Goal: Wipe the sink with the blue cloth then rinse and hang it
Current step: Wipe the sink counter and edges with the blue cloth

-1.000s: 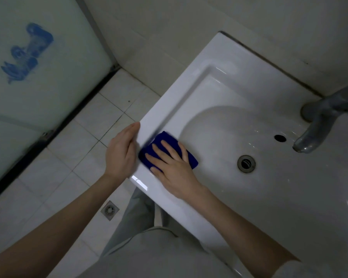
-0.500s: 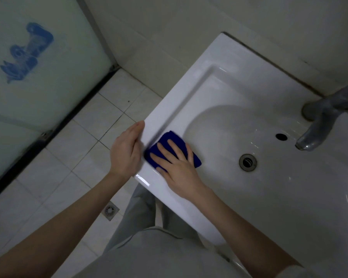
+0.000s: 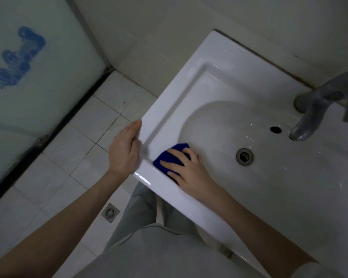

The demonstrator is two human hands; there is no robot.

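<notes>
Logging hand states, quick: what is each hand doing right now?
Left hand: open, resting on the sink edge.
Right hand: open, pressing the cloth against the sink.

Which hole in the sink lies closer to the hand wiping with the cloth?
The bigger, metal-ringed drain; the small dark overflow hole sits farther from the right hand, near the tap.

Head view, my single feed: a wide-angle camera worn above the person's torso, facing forward and steeply down, near the sink (image 3: 175, 93); its near-left corner sits mid-frame, the floor (image 3: 84, 137) to the left, the faucet (image 3: 317, 109) at the right edge.
</notes>
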